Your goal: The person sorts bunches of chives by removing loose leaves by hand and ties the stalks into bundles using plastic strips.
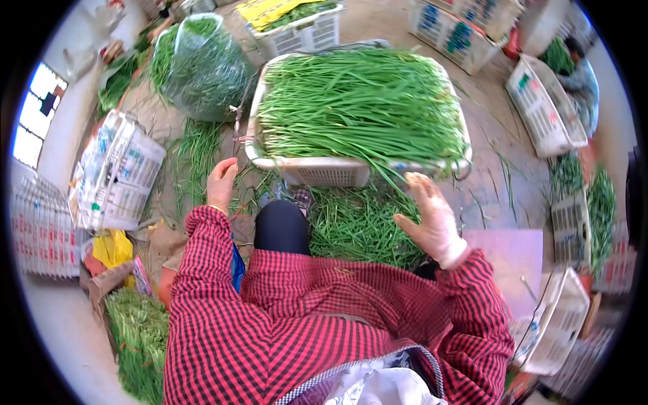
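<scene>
In front of me a white plastic crate (331,163) is heaped with long green leaves that look like garlic chives (358,108). My right hand (433,219), in a pale thin glove, is open with the thumb apart, near the crate's front right corner. A few leaves droop over the rim just above its fingertips. My left hand (221,183) hovers off the front left corner, fingertips pinched together; what they hold, if anything, is too small to make out. Close by, a thin cord (237,131) hangs at the crate's left side.
Loose greens (364,226) cover the floor before my knees. A clear bag of greens (209,74) stands at the back left, with a tipped white crate (125,175) nearer. On the right are a flat board (506,263), more crates (543,104) and a seated person (582,84).
</scene>
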The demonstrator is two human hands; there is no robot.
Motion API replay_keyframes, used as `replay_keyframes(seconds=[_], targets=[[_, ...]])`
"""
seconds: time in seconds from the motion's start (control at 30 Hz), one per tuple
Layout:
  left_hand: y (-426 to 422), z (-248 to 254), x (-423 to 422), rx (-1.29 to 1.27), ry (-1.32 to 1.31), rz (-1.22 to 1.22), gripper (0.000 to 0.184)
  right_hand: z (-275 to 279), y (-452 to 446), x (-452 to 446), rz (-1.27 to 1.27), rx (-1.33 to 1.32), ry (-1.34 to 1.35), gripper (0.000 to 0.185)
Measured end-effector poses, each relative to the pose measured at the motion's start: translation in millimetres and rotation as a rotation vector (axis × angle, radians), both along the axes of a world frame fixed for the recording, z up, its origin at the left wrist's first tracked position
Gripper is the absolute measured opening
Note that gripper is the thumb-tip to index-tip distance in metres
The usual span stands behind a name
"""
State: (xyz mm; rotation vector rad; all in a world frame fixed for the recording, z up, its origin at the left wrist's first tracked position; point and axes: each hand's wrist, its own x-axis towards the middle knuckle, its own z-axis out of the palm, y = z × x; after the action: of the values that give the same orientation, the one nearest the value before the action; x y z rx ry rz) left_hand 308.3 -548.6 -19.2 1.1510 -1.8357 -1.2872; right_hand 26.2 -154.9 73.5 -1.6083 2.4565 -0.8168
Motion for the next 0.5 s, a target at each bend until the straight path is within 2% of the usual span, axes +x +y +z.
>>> replay_keyframes(seconds=[0.03, 0.1, 0.23, 0.3, 0.37, 0.4, 0.43, 0.5], targets=[[0, 0, -5, 0.013, 0.012, 0.024, 0.027, -3, -29, -1, 0.050, 0.053, 0.035, 0.077], [-5, -4, -20, 0.133, 0.266, 0.041, 0.030, -9, -95, -4, 0.134, 0.121, 0.069, 0.075], [-31, -4, -65, 0.326, 0.380, -0.013, 0.041, -27, -211, -6, 0.198, 0.126, 0.193, 0.075], [-38, -10, -90, 0.374, 0.420, -0.116, 0.055, -37, -246, -7, 0.220, 0.115, 0.240, 0.072], [-64, -53, -109, 0.584, 0.405, -0.199, 0.067, -52, -266, -10, 0.244, 0.272, 0.278, 0.065], [-62, -46, -117, 0.694, 0.333, -0.198, 0.071, -64, -269, -12, 0.234, 0.241, 0.240, 0.062], [-63, -46, -123, 0.760, 0.429, -0.244, 0.082, -71, -269, -17, 0.220, 0.205, 0.205, 0.059], [-62, -50, -128, 0.755, 0.414, -0.198, 0.065, -76, -264, -24, 0.240, 0.071, 0.111, 0.055]])
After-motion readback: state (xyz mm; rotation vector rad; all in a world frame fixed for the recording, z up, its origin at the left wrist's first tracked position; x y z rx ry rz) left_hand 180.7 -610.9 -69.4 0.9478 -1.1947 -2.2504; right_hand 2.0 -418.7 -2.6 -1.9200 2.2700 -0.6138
